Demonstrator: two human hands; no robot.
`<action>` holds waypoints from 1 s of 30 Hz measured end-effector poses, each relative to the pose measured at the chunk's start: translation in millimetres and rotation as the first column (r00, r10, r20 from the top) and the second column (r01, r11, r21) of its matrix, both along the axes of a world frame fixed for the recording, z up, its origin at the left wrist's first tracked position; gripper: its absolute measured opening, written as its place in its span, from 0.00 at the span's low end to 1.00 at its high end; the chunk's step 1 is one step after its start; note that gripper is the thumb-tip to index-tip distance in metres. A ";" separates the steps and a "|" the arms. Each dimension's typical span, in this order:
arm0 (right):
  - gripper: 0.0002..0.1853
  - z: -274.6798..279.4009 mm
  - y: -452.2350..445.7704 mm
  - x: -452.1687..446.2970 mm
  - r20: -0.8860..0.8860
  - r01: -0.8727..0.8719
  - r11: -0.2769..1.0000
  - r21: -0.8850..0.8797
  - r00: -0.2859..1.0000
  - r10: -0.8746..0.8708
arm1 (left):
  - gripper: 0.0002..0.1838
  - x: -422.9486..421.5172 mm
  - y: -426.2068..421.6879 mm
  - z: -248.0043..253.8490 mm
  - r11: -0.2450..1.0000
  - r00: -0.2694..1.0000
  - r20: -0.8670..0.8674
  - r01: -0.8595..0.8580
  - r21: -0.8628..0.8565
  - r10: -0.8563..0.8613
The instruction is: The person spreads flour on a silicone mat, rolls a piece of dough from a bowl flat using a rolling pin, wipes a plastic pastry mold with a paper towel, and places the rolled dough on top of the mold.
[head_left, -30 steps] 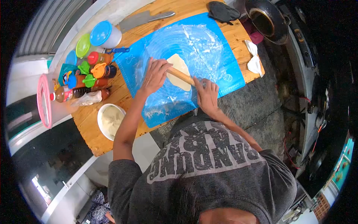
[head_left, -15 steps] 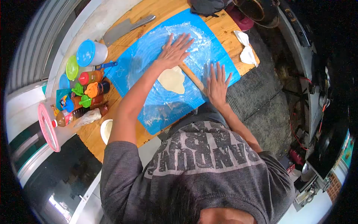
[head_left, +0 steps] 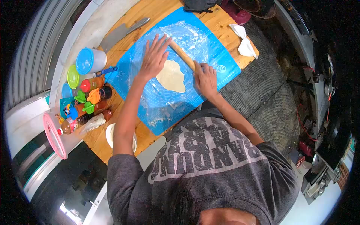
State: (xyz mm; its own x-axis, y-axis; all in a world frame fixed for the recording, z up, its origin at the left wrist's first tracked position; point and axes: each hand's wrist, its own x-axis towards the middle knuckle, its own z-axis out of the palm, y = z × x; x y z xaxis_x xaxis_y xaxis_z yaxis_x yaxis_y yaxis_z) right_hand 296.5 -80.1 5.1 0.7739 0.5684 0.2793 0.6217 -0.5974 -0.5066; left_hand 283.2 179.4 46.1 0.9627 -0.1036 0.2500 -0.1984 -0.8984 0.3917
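Head view: wooden table (head_left: 219, 24) beneath the work, reaching past both hands on the far side. Blue mat (head_left: 221, 52) laid on it, directly below left hand (head_left: 153, 59) and right hand (head_left: 206, 80). Cleaver (head_left: 119, 36) flat on the wood, beyond and to the left of the left hand. Tub with a blue lid (head_left: 92, 61) well out to the left of that same hand, coloured-cap bottles (head_left: 92, 84) grouped nearer the body from it. White bowl (head_left: 109, 134) partly hidden behind the left forearm. Left hand open, fingers extended and spread; cannot tell whether its fingertips touch anything. Right hand closed, fingers curled over the near end of the rolling pin (head_left: 183, 56), which slants away to a far end just beside the left fingertips. Dough (head_left: 171, 77), flat and irregular in outline, lies on the mat between the hands, just right of the left wrist. White cloth (head_left: 245, 45) beyond and to the right of the right hand. Streaks of white powder (head_left: 195, 35) past the left fingertips.
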 end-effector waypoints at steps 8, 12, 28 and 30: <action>0.32 3.7 25.7 -34.8 -0.050 -0.354 0.927 0.125 0.931 0.362 | 0.28 -68.6 -16.4 7.4 0.986 0.996 -0.050 -0.061 0.152 0.069; 0.33 6.0 27.9 -30.7 -0.062 -0.290 0.956 0.047 0.954 0.293 | 0.30 -97.2 -9.1 -31.8 0.968 0.973 -0.162 -0.131 0.214 0.167; 0.29 7.7 29.6 11.8 -0.004 -0.134 0.968 -0.213 0.991 0.136 | 0.31 -12.5 0.0 -41.4 0.972 0.983 -0.153 -0.069 0.224 0.105; 0.30 2.5 32.4 24.7 -0.020 -0.080 0.977 -0.199 0.997 0.078 | 0.31 3.0 -0.5 -46.2 0.966 0.988 -0.112 -0.076 0.247 0.106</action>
